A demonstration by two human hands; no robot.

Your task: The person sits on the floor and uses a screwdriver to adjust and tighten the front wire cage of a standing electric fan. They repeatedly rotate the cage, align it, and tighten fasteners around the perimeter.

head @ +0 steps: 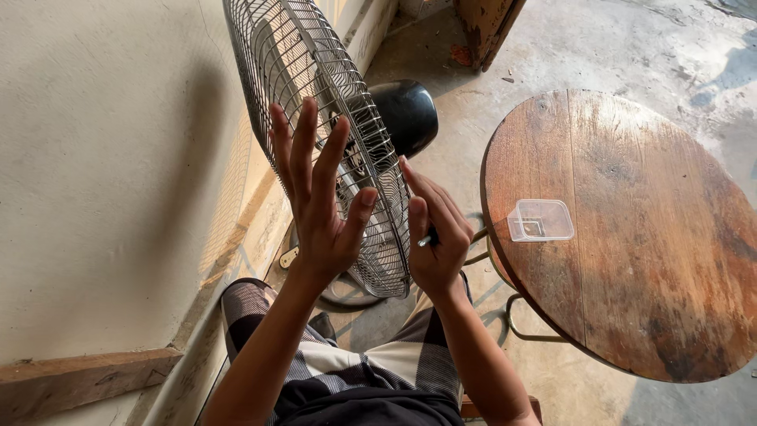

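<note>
A standing fan with a wire grille (pixel 293 59) stands in front of me, its black motor housing (pixel 406 114) behind the grille. My left hand (pixel 315 201) is flat against the front of the grille, fingers spread and pointing up. On the grille's right edge, my right hand (pixel 434 233) pinches a small dark tool (pixel 428 237) between its fingers, its tip at the rim. My knees in checked cloth (pixel 371 367) show below.
A round worn wooden table (pixel 654 276) on a metal frame stands to the right, with a small clear plastic box (pixel 540 219) on it. A plastered wall (pixel 102 158) is at the left. A wooden plank (pixel 79 379) lies at the bottom left. The floor is concrete.
</note>
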